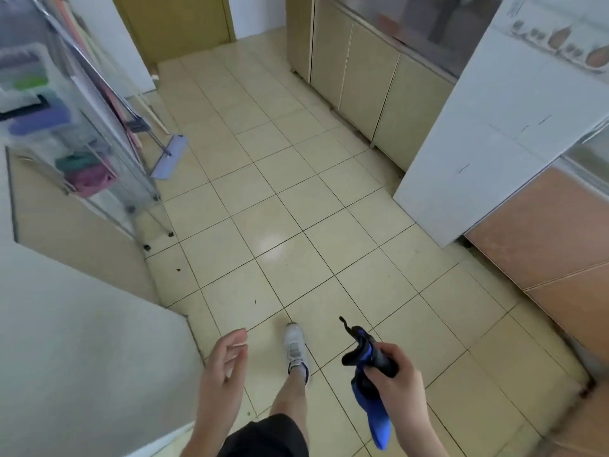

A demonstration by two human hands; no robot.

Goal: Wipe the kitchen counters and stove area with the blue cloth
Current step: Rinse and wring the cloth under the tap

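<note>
Fingers, right: curled round the bunched middle of the blue cloth point(369, 387); thumb across the front; right hand point(393, 380) low and near, right of centre
Fingers, left: loosely spread, slightly bent, holding nothing; left hand point(227, 356) near, left of centre, palm turned inward
Cloth: gripped at mid-length, clear of the floor; long axis roughly upright, one end poking up and far, the longer blue tail hanging down toward the near edge; dark patch near the grip, make unclear
Counter: steel-topped worktop point(428, 28) far right, above a run of beige cabinet doors point(362, 84); well apart from both hands; white tiled partition point(487, 143) between it and a nearer orange-fronted unit point(543, 235) at right
Key relation: counters lying right and far of the cloth; right hand the nearer one and already on that side; left hand across the body from them
Stage, judged: wiping not yet begun; cloth carried, no surface touched; stove not in view
Footing: white trainer point(296, 351) forward on the pale floor tiles point(280, 206), mid-stride by the look
Left side: wire rack point(66, 127) with folded cloths; flat mop point(169, 156) leaning just beside it
</note>
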